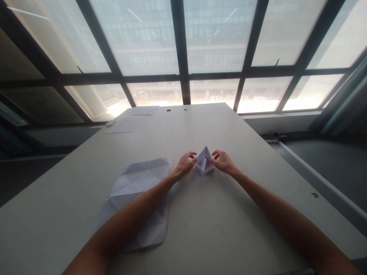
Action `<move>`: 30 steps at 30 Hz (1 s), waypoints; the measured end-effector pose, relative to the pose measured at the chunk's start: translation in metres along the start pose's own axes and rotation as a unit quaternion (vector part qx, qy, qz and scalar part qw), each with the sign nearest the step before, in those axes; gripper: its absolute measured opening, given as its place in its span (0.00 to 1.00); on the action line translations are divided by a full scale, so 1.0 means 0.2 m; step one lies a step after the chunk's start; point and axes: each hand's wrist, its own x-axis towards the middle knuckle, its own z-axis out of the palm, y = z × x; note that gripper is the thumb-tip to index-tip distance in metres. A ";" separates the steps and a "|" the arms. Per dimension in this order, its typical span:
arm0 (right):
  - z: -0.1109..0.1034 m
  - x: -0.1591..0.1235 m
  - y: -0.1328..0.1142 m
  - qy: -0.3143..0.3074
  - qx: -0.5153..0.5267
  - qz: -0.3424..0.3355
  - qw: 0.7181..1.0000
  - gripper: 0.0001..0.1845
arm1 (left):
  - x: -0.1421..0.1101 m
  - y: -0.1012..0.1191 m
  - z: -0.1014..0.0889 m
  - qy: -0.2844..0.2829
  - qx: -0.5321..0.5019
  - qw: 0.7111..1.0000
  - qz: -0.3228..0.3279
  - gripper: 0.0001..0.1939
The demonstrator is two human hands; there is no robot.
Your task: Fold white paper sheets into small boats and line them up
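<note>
A small piece of folded white paper (204, 168), shaped like a pointed origami boat, is between my two hands over the middle of the table. My left hand (185, 163) pinches its left corner between thumb and fingers. On the opposite side, the thumb and fingers of my right hand (223, 162) grip the right corner. One peak of the paper points away from me, and a fold stands up inside it. Under and beside my left forearm lies a large creased sheet of paper (143, 175), partly covered by the arm.
Several flat white sheets (122, 125) lie at the far left of the white table (200, 126). Two small dark round spots are near the far edge. A small dark object (314, 195) lies by the right edge. Beyond the table stand large framed windows (215, 38).
</note>
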 end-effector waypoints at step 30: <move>-0.24 0.32 -0.27 -0.103 -0.260 0.019 0.960 0.07 | -0.01 -0.05 0.03 0.152 -0.021 0.988 -0.004 0.14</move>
